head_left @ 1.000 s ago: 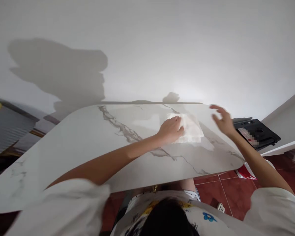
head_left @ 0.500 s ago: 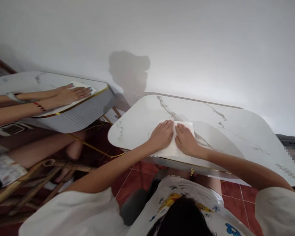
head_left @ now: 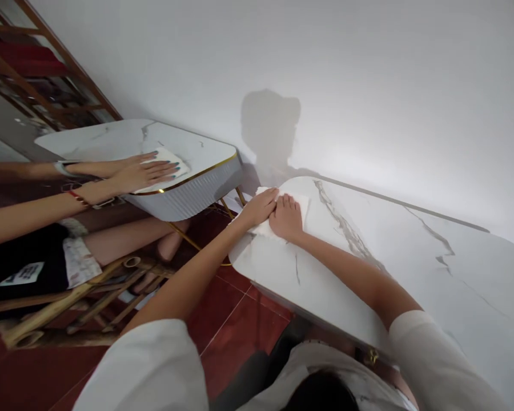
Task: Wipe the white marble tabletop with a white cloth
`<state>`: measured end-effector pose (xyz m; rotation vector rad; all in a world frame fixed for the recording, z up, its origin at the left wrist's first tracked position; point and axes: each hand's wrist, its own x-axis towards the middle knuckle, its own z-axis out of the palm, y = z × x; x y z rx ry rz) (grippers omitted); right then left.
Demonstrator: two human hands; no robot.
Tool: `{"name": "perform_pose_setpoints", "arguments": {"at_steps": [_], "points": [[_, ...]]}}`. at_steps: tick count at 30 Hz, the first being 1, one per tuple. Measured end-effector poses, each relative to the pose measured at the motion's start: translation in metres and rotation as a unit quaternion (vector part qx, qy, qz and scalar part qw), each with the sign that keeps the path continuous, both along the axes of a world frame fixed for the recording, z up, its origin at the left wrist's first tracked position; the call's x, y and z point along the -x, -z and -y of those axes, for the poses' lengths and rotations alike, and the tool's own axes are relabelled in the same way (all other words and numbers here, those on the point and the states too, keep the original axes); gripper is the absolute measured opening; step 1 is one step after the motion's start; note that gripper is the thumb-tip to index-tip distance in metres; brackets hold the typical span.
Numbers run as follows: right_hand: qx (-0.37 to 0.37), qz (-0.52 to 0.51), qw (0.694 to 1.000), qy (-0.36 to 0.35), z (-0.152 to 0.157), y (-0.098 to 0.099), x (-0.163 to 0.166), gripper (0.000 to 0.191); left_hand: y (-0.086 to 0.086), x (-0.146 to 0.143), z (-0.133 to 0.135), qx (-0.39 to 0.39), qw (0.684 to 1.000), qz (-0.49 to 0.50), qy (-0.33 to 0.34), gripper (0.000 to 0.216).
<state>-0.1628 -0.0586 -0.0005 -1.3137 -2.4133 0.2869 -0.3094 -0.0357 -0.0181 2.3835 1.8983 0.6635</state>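
A folded white cloth [head_left: 302, 203] lies on the left end of the white marble-patterned table [head_left: 338, 274]. My left hand [head_left: 260, 208] rests flat on its left part, fingers stretched out over the cloth. Beside it, my right hand [head_left: 288, 219] presses down flat as well, its fingertips pointing toward the wall. The two hands nearly touch, and they cover much of the cloth. Neither hand grips it.
At the left another person's hands [head_left: 148, 172] lie on a white cloth [head_left: 171, 158] on a similar table [head_left: 201, 145]. A bamboo chair [head_left: 68, 302] stands below. Behind are a pale wall [head_left: 368, 85] and a wooden rack [head_left: 47, 34]. The floor [head_left: 227, 319] is red tile.
Both my hands and the cloth under them have slid left, from the table's middle front to its left end. My view has turned left. The other person's hands remain on their cloth.
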Motion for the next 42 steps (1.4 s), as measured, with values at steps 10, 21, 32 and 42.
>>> {"name": "perform_pose_setpoints", "arguments": {"at_steps": [10,21,32,42], "points": [[-0.023,-0.015,0.995,0.096,-0.159,-0.004,-0.042,0.044,-0.013,-0.057,-0.166,-0.007,0.992,0.113,0.061,0.049],[-0.055,0.013,0.987,0.147,-0.136,0.001,-0.031,0.052,-0.017,-0.049,-0.144,0.018,0.993,0.084,0.083,0.052],[-0.063,0.023,0.998,-0.016,-0.038,-0.001,0.009,0.066,-0.007,0.017,0.002,0.029,0.998,0.037,0.048,0.059],[-0.061,0.023,0.995,-0.077,0.103,0.001,-0.018,0.065,0.002,-0.007,0.145,0.008,1.000,-0.019,0.007,0.058]]}}
